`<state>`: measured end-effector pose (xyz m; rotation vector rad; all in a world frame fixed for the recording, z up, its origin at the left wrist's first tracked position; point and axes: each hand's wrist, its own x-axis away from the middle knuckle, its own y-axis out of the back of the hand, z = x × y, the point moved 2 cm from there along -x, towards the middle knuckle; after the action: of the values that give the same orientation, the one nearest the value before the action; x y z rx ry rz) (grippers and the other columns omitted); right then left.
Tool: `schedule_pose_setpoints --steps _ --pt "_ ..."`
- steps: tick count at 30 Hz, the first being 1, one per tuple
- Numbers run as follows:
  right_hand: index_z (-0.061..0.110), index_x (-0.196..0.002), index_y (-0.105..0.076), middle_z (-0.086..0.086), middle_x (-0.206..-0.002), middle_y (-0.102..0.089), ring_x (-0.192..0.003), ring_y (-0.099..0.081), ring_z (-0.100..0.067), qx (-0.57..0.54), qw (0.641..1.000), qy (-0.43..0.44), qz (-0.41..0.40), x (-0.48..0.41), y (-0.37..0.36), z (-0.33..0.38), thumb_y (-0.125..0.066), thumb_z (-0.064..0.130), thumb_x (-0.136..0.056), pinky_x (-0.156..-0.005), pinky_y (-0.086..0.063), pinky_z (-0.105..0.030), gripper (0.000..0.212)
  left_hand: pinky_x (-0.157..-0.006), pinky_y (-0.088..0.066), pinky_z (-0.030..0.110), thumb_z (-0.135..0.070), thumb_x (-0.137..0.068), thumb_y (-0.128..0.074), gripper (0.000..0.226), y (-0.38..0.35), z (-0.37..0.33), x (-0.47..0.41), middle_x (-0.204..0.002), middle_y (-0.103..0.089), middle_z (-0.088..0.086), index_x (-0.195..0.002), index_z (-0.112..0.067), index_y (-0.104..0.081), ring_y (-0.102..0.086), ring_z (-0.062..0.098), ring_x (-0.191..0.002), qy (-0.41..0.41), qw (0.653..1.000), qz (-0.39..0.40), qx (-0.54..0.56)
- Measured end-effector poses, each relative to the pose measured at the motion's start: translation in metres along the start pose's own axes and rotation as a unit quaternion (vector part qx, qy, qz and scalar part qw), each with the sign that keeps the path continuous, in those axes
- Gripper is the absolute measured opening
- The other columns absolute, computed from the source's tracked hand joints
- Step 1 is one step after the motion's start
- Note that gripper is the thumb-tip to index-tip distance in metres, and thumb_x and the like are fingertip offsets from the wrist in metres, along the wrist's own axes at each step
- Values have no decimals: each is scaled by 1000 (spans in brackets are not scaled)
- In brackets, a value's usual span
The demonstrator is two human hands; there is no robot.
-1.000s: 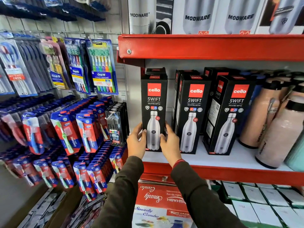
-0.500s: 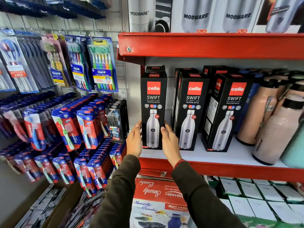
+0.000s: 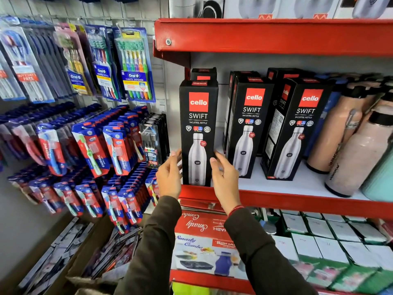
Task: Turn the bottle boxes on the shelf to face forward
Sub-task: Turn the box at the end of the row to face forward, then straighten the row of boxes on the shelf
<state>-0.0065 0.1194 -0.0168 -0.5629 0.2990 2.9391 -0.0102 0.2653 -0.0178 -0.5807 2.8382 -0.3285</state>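
Three black Cello Swift bottle boxes stand in the front row on the red-edged shelf (image 3: 297, 202). The left box (image 3: 198, 124) faces straight forward at the shelf's front edge. The middle box (image 3: 249, 124) faces nearly forward. The right box (image 3: 299, 128) is turned a little and shows its left side panel. More black boxes stand behind them, mostly hidden. My left hand (image 3: 170, 177) hovers by the left box's lower left edge with fingers spread. My right hand (image 3: 225, 177) is at its lower right edge, fingers apart, not gripping it.
Pink bottles (image 3: 344, 135) and a teal one (image 3: 380, 182) crowd the shelf's right end. Toothbrush packs (image 3: 134, 64) hang on the wall to the left, close to the left box. Modware boxes (image 3: 265, 7) sit on the shelf above; a Smarty Combo carton (image 3: 204, 248) lies below.
Both hands held the left box by its lower sides and set it at the shelf's front edge. They have now come off it and drawn back slightly, fingers apart.
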Motion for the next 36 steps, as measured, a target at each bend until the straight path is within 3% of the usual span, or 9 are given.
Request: schedule_pose_setpoints --steps 8,12,16,20,23,26,29,33,36 --pt "17 -136 -55 9 -122 -62 -88 -54 30 14 1000 14 -2 9 5 7 -50 26 -100 -72 -39 6 37 -105 -52 47 -59 -93 -46 30 3 1 6 -104 -72 -21 -96 -48 -73 -68 12 -115 -40 997 -29 -54" --pt "24 -136 -52 4 -133 -58 -99 -60 5 19 999 22 -22 7 18 3 -50 31 -100 -81 -45 -4 37 -108 -48 37 -41 -100 -47 34 -7 4 16 -126 -69 -6 -124 -28 -67 -60 10 -122 -129 984 -89 -85" --pt "25 -134 -50 5 -128 -46 -106 -57 -12 12 993 60 -97 3 55 3 -50 28 -100 -93 -48 -25 35 -100 -43 35 -22 -101 -50 30 -22 -11 32 -125 -59 -3 -130 -21 -59 -50 21 -119 -265 943 -148 -138" --pt "28 -136 -45 1 -132 -40 -123 -51 -21 10 988 51 -146 -14 90 -3 -50 30 -99 -107 -43 -41 37 -104 -41 39 -18 -101 -43 32 -62 -28 52 -127 -58 2 -130 -14 -57 -51 19 -119 -352 918 -97 -156" --pt "23 -144 -39 -6 -146 -34 -128 -43 -12 6 992 11 -124 -29 102 -7 -47 27 -101 -110 -34 -29 44 -113 -31 28 -13 -102 -40 40 -99 -27 61 -140 -53 3 -140 -11 -49 -45 17 -133 -368 913 14 -174" --pt "16 -148 -34 -11 -153 -33 -140 -37 -20 20 995 -38 -88 -46 106 -17 -42 25 -102 -109 -25 -24 47 -122 -17 21 -12 -105 -38 48 -130 -11 55 -159 -34 0 -153 -12 -31 -27 12 -150 -307 928 107 -180" --pt "11 -148 -34 -14 -154 -37 -143 -35 -27 38 995 -72 -51 -57 108 -23 -38 23 -104 -106 -23 -22 46 -121 -7 17 -18 -108 -33 53 -150 -1 39 -167 -13 2 -157 -12 -14 -11 11 -155 -146 972 132 -130" --pt "10 -146 -39 -13 -150 -45 -139 -41 -28 55 996 -69 -31 -58 111 -23 -37 24 -104 -100 -27 -21 44 -123 -13 26 -33 -108 -27 51 -155 11 19 -164 -27 6 -154 -13 -27 -21 19 -154 42 987 129 -82" --pt "10 -143 -44 -14 -144 -53 -134 -49 -27 63 996 -57 -35 -57 113 -27 -42 24 -103 -100 -31 -21 42 -124 -17 31 -40 -107 -28 52 -152 15 19 -160 -35 3 -153 -16 -33 -26 19 -152 82 985 133 -74"
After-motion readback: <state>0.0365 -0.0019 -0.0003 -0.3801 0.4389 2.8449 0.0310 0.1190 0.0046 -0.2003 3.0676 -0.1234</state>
